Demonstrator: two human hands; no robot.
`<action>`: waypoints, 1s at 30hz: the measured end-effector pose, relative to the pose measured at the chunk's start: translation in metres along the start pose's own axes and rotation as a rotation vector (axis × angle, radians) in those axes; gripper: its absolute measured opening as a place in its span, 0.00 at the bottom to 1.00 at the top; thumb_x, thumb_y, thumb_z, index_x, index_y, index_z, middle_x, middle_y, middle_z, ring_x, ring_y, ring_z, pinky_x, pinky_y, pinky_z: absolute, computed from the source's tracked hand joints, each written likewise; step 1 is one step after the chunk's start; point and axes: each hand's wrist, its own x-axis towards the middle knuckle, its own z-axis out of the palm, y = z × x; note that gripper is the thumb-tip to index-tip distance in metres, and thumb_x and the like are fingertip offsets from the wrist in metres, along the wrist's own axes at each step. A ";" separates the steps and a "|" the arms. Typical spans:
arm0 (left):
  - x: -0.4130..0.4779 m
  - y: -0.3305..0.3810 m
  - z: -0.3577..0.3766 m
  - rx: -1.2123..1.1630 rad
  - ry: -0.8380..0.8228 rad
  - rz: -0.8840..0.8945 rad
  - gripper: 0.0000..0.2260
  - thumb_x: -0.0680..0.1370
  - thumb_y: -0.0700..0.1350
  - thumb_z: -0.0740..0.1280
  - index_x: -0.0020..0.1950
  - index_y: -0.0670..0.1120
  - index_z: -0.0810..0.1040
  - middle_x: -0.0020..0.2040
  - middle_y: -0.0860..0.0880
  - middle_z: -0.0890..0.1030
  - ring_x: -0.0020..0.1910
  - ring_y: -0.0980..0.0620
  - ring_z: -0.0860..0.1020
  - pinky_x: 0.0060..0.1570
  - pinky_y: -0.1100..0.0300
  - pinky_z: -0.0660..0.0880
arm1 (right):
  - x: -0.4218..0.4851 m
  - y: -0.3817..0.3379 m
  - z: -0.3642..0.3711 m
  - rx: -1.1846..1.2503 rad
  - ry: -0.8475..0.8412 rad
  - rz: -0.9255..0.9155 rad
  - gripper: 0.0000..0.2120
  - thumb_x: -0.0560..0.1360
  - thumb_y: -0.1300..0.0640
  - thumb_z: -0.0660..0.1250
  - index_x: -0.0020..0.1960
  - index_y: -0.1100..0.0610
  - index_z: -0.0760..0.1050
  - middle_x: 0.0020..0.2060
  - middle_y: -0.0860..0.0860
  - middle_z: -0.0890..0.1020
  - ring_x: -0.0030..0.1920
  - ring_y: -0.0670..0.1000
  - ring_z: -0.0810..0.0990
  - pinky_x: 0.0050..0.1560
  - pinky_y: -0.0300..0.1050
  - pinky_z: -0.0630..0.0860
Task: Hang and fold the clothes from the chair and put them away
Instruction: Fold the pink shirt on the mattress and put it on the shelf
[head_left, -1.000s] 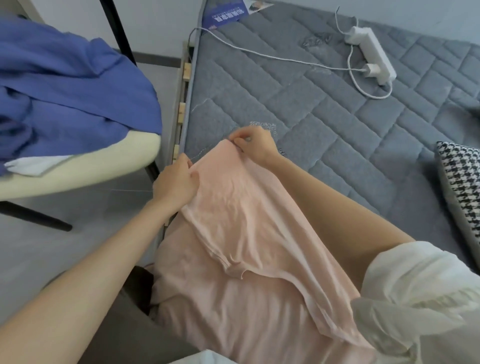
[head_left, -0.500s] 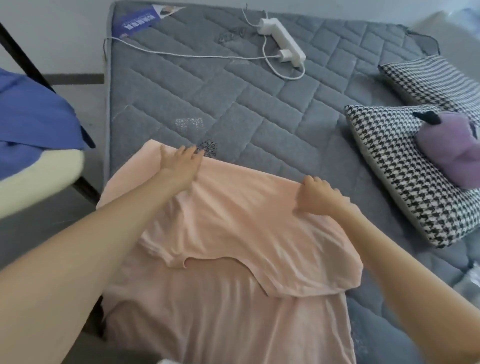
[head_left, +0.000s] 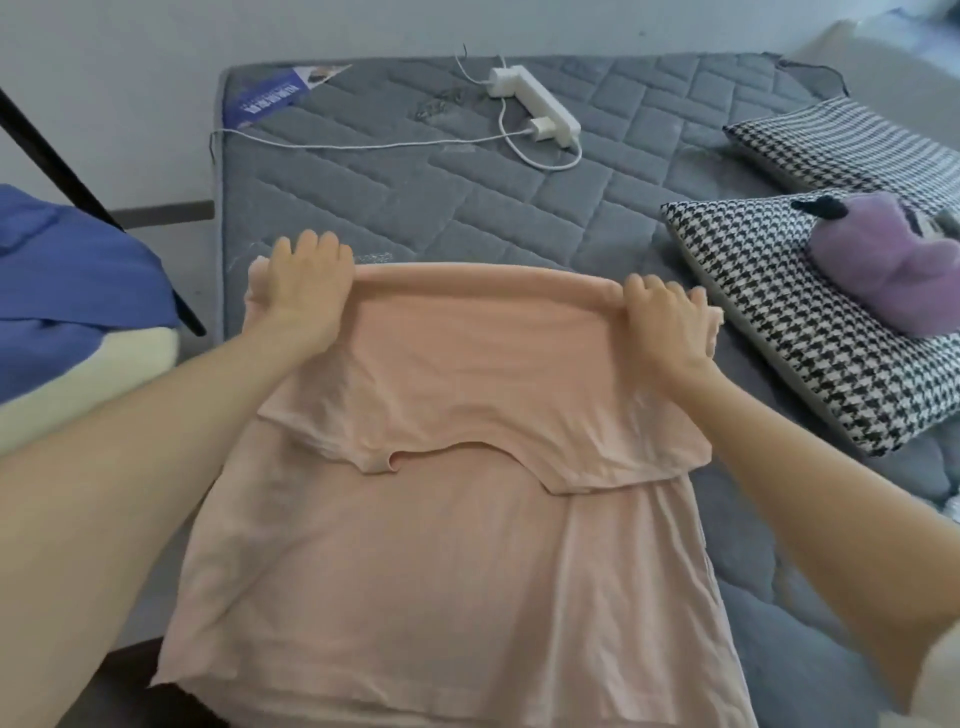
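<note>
A pale pink T-shirt lies spread on the grey quilted mattress, its top part folded back over the body so the neckline faces me. My left hand grips the far left corner of the fold. At the far right corner, my right hand grips the same folded edge, which is stretched taut between the two hands. A blue garment lies on the cream chair at the left.
Two houndstooth pillows lie at the right, with a purple plush toy on the nearer one. A white power strip with its cable rests at the mattress's far end. A black rod slants behind the chair.
The hands moved apart along the shirt's folded edge, which is now pulled straight across the mattress. The view swung to the right and the shirt lies flatter and wider.
</note>
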 end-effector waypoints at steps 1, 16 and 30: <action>0.007 -0.002 -0.004 -0.041 0.040 -0.023 0.19 0.70 0.32 0.67 0.58 0.43 0.69 0.57 0.43 0.71 0.58 0.44 0.70 0.52 0.53 0.66 | 0.009 0.003 -0.005 0.010 0.030 0.019 0.08 0.79 0.65 0.53 0.54 0.61 0.70 0.53 0.60 0.78 0.55 0.62 0.75 0.55 0.56 0.65; 0.099 0.010 -0.038 -0.099 0.179 -0.027 0.17 0.69 0.34 0.67 0.56 0.45 0.70 0.55 0.44 0.71 0.55 0.44 0.70 0.52 0.51 0.64 | 0.085 0.038 -0.037 0.063 0.117 0.140 0.10 0.79 0.66 0.54 0.59 0.62 0.68 0.55 0.62 0.73 0.58 0.62 0.70 0.57 0.56 0.66; 0.050 -0.009 -0.075 -0.310 0.440 -0.015 0.17 0.73 0.29 0.63 0.59 0.43 0.75 0.52 0.39 0.71 0.51 0.40 0.68 0.47 0.47 0.61 | 0.041 0.053 -0.074 0.106 0.331 0.102 0.13 0.73 0.71 0.55 0.54 0.61 0.69 0.49 0.60 0.72 0.51 0.60 0.70 0.52 0.52 0.63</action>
